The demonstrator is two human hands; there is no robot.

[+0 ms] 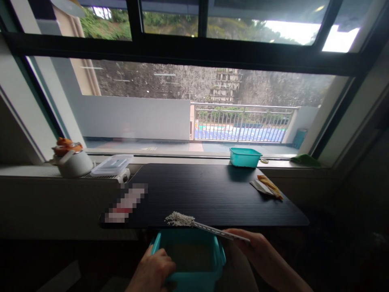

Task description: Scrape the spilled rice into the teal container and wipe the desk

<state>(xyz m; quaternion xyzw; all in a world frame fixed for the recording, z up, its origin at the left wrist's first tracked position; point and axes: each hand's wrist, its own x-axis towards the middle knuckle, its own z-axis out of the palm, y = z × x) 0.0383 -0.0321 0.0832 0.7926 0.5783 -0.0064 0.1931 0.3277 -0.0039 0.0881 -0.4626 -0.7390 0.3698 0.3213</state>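
Note:
My left hand (pixel 156 264) is closed on the left rim of a teal plastic container (pixel 190 280), just below the table's front edge. The container's inside is dark, and I cannot make out what lies in it. Between thumb and fingers, my right hand (pixel 253 243) grips a long, thin white strip (pixel 212 230) with a row of dash-like marks. Its far end touches a small pile of white rice-like grains (pixel 180 219) at the front edge of the black table (pixel 194 190). A few grains lie scattered left of the pile.
On the table are a second teal container (pixel 245 157) at the back right, a yellow-and-white packet (pixel 269 187) at the right, and a blurred-out item (pixel 126 204) at the left. A white pot (pixel 74 163) and a clear lid (pixel 112 165) stand by the window.

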